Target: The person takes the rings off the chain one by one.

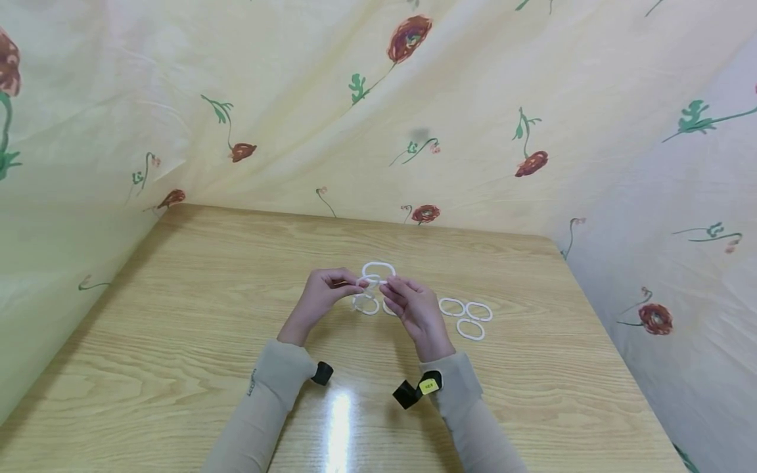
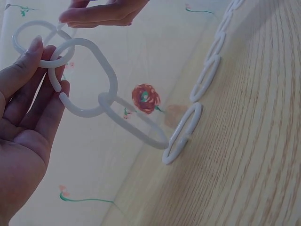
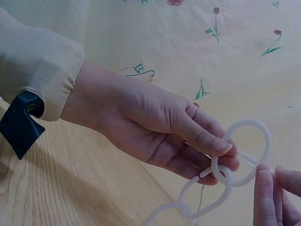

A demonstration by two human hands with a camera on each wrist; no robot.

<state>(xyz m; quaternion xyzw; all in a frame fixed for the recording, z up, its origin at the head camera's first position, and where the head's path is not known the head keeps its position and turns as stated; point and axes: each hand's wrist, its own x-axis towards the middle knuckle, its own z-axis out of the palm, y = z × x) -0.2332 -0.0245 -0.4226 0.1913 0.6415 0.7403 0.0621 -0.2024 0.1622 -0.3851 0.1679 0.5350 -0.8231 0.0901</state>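
White plastic chain links, oval with a small gap in each, are between the two hands. My left hand [image 1: 331,292] pinches one link [image 2: 14,40] between thumb and fingers, as the left wrist view shows. A second link [image 2: 113,80] passes through it, its gap beside the left fingertips. From that one hangs a third link [image 2: 131,128], slanting down to a link [image 2: 176,155] at the tabletop. My right hand [image 1: 416,309] is close opposite, its thumb and fingers pinching a raised link [image 3: 268,141] in the right wrist view.
Several loose white links lie on the wooden table [image 1: 520,381], three of them in a cluster [image 1: 470,337] right of the right hand. A flower-patterned cloth [image 1: 296,131] rises behind the table and along both sides. Black camera straps [image 1: 407,394] sit on the cuffs.
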